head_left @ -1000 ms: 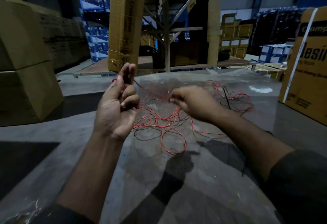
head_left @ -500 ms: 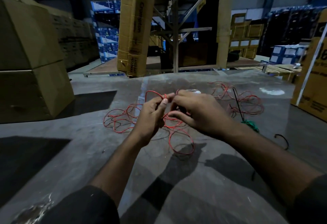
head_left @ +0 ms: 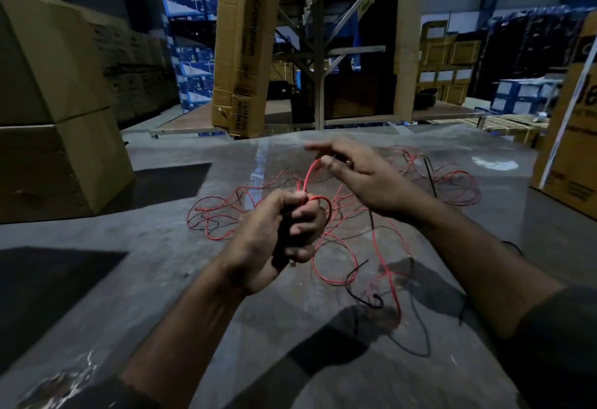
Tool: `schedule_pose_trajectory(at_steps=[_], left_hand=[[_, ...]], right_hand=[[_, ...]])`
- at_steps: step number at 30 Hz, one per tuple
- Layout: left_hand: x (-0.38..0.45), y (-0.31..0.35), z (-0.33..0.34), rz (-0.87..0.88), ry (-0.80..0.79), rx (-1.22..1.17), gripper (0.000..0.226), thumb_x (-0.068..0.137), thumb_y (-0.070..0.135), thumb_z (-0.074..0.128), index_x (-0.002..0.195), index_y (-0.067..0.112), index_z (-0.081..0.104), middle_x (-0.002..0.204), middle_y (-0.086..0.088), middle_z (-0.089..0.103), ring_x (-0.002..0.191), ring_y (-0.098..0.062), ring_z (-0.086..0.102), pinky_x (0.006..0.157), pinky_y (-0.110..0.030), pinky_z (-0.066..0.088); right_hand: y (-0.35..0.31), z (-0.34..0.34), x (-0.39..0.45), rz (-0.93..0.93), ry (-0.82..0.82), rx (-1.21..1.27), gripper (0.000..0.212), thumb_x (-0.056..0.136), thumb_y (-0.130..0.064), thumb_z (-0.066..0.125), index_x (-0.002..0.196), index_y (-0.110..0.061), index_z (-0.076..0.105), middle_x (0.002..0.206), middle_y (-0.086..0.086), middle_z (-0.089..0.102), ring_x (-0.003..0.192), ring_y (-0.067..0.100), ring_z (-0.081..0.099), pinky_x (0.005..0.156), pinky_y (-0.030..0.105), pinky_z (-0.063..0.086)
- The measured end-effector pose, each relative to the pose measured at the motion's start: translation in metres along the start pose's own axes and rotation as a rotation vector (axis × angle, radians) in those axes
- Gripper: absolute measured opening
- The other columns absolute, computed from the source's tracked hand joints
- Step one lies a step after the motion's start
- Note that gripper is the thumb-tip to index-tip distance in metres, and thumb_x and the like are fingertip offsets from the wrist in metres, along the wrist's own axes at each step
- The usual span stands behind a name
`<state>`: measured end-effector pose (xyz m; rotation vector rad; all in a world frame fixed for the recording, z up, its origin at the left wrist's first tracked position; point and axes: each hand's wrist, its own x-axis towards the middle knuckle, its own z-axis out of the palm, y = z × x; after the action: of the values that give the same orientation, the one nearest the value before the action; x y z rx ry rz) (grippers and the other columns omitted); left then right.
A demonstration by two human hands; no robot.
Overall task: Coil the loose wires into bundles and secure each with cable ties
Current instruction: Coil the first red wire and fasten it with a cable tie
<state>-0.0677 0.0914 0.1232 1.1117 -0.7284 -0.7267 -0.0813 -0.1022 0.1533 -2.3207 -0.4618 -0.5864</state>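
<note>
Loose red wire lies tangled with thin black wire across a grey table top. My left hand is closed in a fist around loops of the red wire, held just above the table. A red strand arcs up from that fist to my right hand, which pinches it between thumb and fingers, the other fingers spread and blurred. A second heap of red wire rests further back on the right. No cable tie shows.
Big cardboard cartons are stacked at the left, another printed carton stands at the right edge. A tall cardboard box and a metal rack stand behind the table. Dark patches mark the table at the left.
My hands have drawn apart: the left dropped nearer to me as a fist on the wire loops, while the right rose and moved back, pulling a red strand up.
</note>
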Motion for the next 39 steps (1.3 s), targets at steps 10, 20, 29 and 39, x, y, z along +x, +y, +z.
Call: schedule_pose_trajectory(at_steps=[10, 20, 29, 39], left_hand=[[0.0, 0.003, -0.017, 0.085, 0.114, -0.168, 0.028, 0.089, 0.026, 0.038, 0.061, 0.021, 0.037, 0.056, 0.006, 0.029, 0.053, -0.01, 0.012, 0.041, -0.019, 0.018], [0.005, -0.014, -0.024, 0.19, 0.218, 0.076, 0.035, 0.103, 0.026, 0.035, 0.07, 0.019, 0.044, 0.071, 0.002, 0.05, 0.066, -0.011, 0.046, 0.066, -0.031, 0.037], [0.011, -0.01, -0.023, 0.142, 0.236, 0.068, 0.038, 0.105, 0.017, 0.034, 0.109, -0.003, 0.066, 0.061, 0.004, 0.026, 0.05, -0.008, 0.033, 0.086, -0.039, 0.052], [0.005, -0.001, -0.019, -0.174, 0.032, 0.119, 0.048, 0.105, 0.042, 0.03, 0.071, 0.011, 0.042, 0.065, -0.005, 0.034, 0.061, -0.019, 0.04, 0.073, -0.027, 0.053]], right_hand=[[0.005, 0.03, -0.015, 0.142, -0.212, 0.602, 0.035, 0.095, -0.036, 0.058, 0.125, -0.019, 0.062, 0.091, -0.002, 0.059, 0.073, 0.006, 0.047, 0.057, 0.016, 0.036], [0.009, 0.033, -0.018, 0.187, -0.121, 0.555, 0.007, 0.096, -0.015, 0.061, 0.103, -0.014, 0.061, 0.081, -0.005, 0.055, 0.066, 0.002, 0.041, 0.056, 0.019, 0.033], [0.006, 0.025, -0.015, 0.114, -0.029, 0.258, 0.018, 0.107, -0.016, 0.038, 0.095, -0.01, 0.049, 0.076, -0.005, 0.044, 0.056, -0.005, 0.044, 0.053, 0.011, 0.036], [0.015, 0.038, -0.017, 0.078, 0.027, 0.16, 0.042, 0.106, -0.04, 0.032, 0.067, -0.024, 0.035, 0.063, -0.008, 0.032, 0.058, 0.01, 0.031, 0.057, 0.038, 0.029]])
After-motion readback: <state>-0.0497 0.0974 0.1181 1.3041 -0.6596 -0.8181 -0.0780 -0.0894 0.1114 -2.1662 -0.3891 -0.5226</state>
